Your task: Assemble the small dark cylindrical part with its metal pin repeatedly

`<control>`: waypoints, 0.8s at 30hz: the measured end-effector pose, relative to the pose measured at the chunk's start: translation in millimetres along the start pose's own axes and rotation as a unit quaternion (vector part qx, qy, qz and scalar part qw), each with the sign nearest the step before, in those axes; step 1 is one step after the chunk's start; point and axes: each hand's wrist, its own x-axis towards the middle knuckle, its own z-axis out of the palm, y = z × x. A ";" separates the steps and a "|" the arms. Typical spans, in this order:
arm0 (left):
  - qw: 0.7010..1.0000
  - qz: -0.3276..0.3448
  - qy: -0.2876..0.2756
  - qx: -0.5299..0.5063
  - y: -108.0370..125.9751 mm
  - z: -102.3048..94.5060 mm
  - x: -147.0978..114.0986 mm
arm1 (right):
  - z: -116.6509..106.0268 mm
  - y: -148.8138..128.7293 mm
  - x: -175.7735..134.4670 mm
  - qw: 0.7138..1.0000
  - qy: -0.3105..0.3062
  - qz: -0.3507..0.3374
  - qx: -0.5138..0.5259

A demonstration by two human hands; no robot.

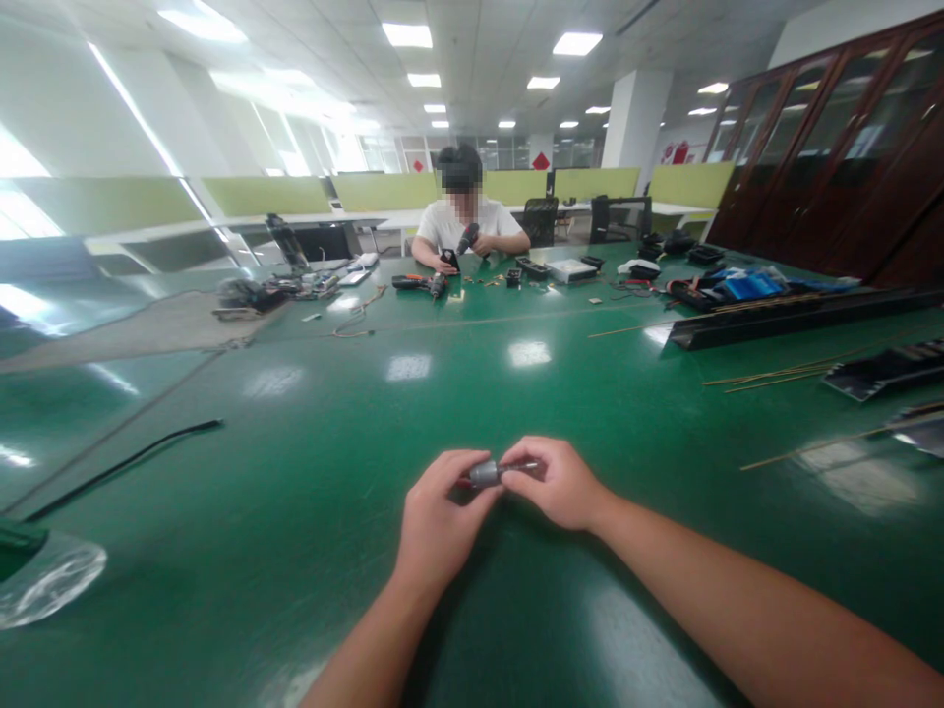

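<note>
Between my hands, over the near part of the green table (354, 413), is a grey metal drill chuck (485, 474). My left hand (442, 511) is closed round it, thumb and fingers on either side. From the chuck a thin metal drill bit (529, 465) points to the right. The fingers of my right hand (557, 482) pinch this bit close to the chuck, and they hide part of it. The two hands almost touch.
Across the table a person (464, 221) in a white shirt holds a power drill (467, 238). Another drill (437, 285) lies in front. At right are a black metal channel (782, 320) and thin rods (803, 374); at left, a black cable (125, 467) and a clear plastic item (55, 585).
</note>
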 end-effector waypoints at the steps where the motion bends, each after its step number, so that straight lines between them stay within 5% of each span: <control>1: 1.000 -0.001 0.001 -0.001 -0.2 0.0 -0.3 | -0.1 -0.2 -0.1 1.000 0.000 0.000 0.001; 24: 0.999 -0.039 0.013 -0.035 -6.2 1.3 -1.0 | -0.7 3.5 0.1 1.000 0.008 0.007 0.026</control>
